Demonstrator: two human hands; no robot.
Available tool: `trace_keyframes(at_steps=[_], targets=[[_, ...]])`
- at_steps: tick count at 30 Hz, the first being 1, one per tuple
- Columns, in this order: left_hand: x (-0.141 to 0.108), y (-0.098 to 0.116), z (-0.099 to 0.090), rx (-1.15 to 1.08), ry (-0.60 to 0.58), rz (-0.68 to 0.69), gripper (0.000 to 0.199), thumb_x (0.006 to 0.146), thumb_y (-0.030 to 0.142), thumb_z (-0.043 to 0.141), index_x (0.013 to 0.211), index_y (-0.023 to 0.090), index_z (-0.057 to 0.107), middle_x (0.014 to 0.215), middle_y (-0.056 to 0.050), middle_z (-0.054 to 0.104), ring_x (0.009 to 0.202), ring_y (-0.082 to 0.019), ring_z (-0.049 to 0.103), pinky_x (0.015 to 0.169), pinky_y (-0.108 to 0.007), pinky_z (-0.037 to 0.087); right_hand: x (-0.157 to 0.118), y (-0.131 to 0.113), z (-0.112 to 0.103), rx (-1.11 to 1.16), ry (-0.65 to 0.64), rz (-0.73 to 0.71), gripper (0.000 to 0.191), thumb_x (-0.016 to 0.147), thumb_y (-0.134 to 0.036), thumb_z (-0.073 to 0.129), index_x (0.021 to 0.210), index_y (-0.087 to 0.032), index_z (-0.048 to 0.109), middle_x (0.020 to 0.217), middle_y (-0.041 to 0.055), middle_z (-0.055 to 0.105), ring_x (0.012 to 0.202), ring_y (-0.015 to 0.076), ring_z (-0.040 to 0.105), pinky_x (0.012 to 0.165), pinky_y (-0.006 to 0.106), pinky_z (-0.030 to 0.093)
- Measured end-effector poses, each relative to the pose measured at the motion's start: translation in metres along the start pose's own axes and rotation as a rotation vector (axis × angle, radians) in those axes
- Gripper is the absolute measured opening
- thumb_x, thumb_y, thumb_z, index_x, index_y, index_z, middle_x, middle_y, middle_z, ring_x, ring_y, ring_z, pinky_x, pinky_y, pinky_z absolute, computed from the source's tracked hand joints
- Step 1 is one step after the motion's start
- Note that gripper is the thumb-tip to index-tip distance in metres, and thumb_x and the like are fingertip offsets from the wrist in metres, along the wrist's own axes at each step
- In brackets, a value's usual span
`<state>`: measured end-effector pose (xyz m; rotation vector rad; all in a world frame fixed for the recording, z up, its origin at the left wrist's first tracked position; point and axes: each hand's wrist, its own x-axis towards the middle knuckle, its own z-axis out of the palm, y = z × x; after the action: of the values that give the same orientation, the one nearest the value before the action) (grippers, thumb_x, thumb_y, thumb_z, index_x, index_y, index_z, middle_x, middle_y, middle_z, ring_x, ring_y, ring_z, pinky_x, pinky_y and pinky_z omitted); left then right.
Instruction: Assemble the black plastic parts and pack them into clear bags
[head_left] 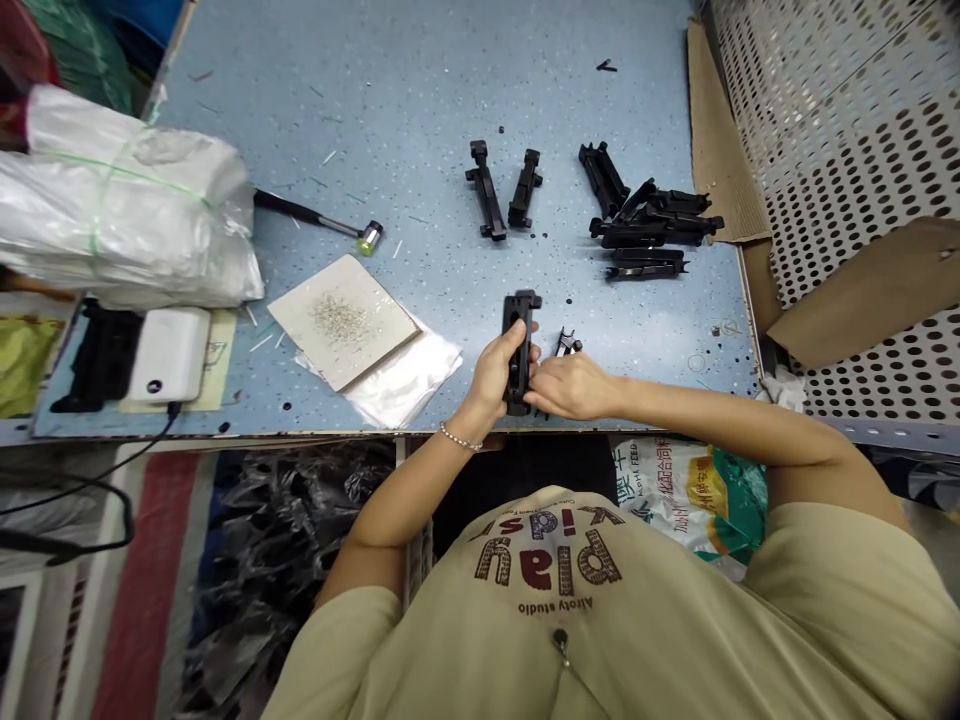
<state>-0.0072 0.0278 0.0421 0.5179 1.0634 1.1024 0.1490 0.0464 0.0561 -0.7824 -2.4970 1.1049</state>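
Note:
My left hand (495, 372) is closed around a long black plastic part (519, 350), its thumb lying along the top face. The part is held lengthwise near the table's front edge. My right hand (568, 386) is curled shut against the lower right side of this part. What its fingers pinch is hidden. A small black forked piece (568, 343) shows just beyond the right knuckles; I cannot tell whether that hand holds it. Farther back, two similar black parts (487, 190) lie side by side. To their right is a loose pile of several black parts (652, 220).
On the left lie a small hammer (330, 222), a square board (341, 320) bearing tiny bits, clear plastic bags (409, 385), a white box (171, 355) with a cable and a large plastic-wrapped bundle (127, 200). A perforated metal panel (847, 150) borders the blue table (420, 90) on the right.

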Motion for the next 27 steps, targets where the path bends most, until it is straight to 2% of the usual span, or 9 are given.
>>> trace_keyframes(at_steps=[2, 4, 7, 11, 17, 20, 23, 25, 27], targets=[[-0.008, 0.0, -0.002, 0.083, 0.077, 0.284, 0.056, 0.079, 0.069, 0.078, 0.108, 0.022, 0.068, 0.078, 0.001, 0.06, 0.063, -0.012, 0.056, 0.057, -0.025, 0.048, -0.002, 0.0, 0.011, 0.128, 0.005, 0.099, 0.073, 0.109, -0.064, 0.018, 0.065, -0.022, 0.058, 0.046, -0.0063, 0.04, 0.045, 0.0126, 0.042, 0.039, 0.025, 0.039], [-0.011, 0.002, -0.006, 0.142, 0.095, 0.405, 0.055, 0.077, 0.066, 0.082, 0.109, 0.024, 0.068, 0.081, 0.001, 0.061, 0.067, -0.012, 0.057, 0.06, -0.026, 0.049, -0.004, 0.0, 0.014, 0.182, -0.091, 0.131, 0.079, 0.11, -0.058, 0.002, 0.073, -0.019, 0.06, 0.046, -0.007, 0.04, 0.042, 0.0119, 0.041, 0.039, 0.024, 0.039], [-0.006, 0.008, -0.01, 0.051, 0.001, 0.23, 0.054, 0.081, 0.067, 0.078, 0.11, 0.022, 0.065, 0.077, 0.002, 0.059, 0.058, -0.01, 0.054, 0.053, -0.025, 0.046, -0.004, 0.002, 0.004, 0.033, -0.12, 0.07, 0.067, 0.11, -0.064, 0.018, 0.092, -0.018, 0.062, 0.069, 0.0021, 0.061, 0.06, 0.0153, 0.055, 0.055, 0.027, 0.047], [-0.003, 0.012, -0.004, -0.074, -0.052, 0.033, 0.057, 0.079, 0.064, 0.079, 0.111, 0.02, 0.063, 0.073, 0.003, 0.058, 0.052, -0.008, 0.052, 0.047, -0.022, 0.041, -0.004, 0.004, -0.007, -0.297, -0.06, -0.138, 0.056, 0.11, -0.059, 0.027, 0.087, -0.02, 0.059, 0.081, 0.0086, 0.062, 0.076, 0.0216, 0.056, 0.067, 0.035, 0.044], [0.004, -0.004, -0.006, 0.015, 0.042, 0.283, 0.063, 0.073, 0.059, 0.086, 0.114, 0.027, 0.052, 0.097, 0.002, 0.066, 0.056, -0.007, 0.06, 0.05, -0.021, 0.048, -0.01, 0.011, 0.006, 0.157, -0.149, 0.044, 0.051, 0.111, -0.057, 0.031, 0.091, -0.019, 0.059, 0.074, 0.0005, 0.061, 0.066, 0.0152, 0.057, 0.065, 0.028, 0.045], [0.028, -0.027, -0.021, 0.127, 0.138, 0.268, 0.056, 0.077, 0.056, 0.082, 0.112, 0.025, 0.051, 0.095, 0.001, 0.065, 0.069, -0.012, 0.066, 0.063, -0.025, 0.055, -0.001, 0.046, -0.02, -0.077, -0.071, 0.175, 0.039, 0.11, -0.047, 0.039, 0.104, -0.019, 0.065, 0.095, 0.0076, 0.07, 0.085, 0.0212, 0.063, 0.078, 0.034, 0.049], [0.045, -0.056, -0.031, 0.409, 0.17, 0.229, 0.038, 0.09, 0.055, 0.065, 0.104, 0.02, 0.06, 0.099, -0.006, 0.066, 0.098, -0.023, 0.068, 0.087, -0.038, 0.058, 0.005, 0.099, -0.07, -0.528, 0.233, 0.47, 0.034, 0.106, -0.021, 0.037, 0.126, -0.014, 0.064, 0.122, 0.0207, 0.067, 0.11, 0.0319, 0.058, 0.09, 0.045, 0.047], [0.047, -0.075, -0.033, 0.648, 0.178, 0.336, 0.037, 0.092, 0.049, 0.063, 0.111, 0.017, 0.065, 0.123, -0.015, 0.064, 0.127, -0.03, 0.058, 0.111, -0.049, 0.048, 0.001, 0.131, -0.098, -0.756, 0.275, 0.643, 0.041, 0.101, -0.011, 0.037, 0.136, -0.01, 0.06, 0.133, 0.0267, 0.061, 0.119, 0.0373, 0.053, 0.094, 0.05, 0.043], [0.045, -0.09, -0.032, 0.819, 0.181, 0.468, 0.043, 0.094, 0.044, 0.062, 0.126, 0.015, 0.063, 0.147, -0.021, 0.05, 0.146, -0.035, 0.041, 0.124, -0.056, 0.032, -0.007, 0.154, -0.112, -0.884, 0.261, 0.684, 0.045, 0.1, -0.009, 0.039, 0.142, -0.01, 0.056, 0.136, 0.0271, 0.058, 0.12, 0.0386, 0.051, 0.094, 0.051, 0.041]])
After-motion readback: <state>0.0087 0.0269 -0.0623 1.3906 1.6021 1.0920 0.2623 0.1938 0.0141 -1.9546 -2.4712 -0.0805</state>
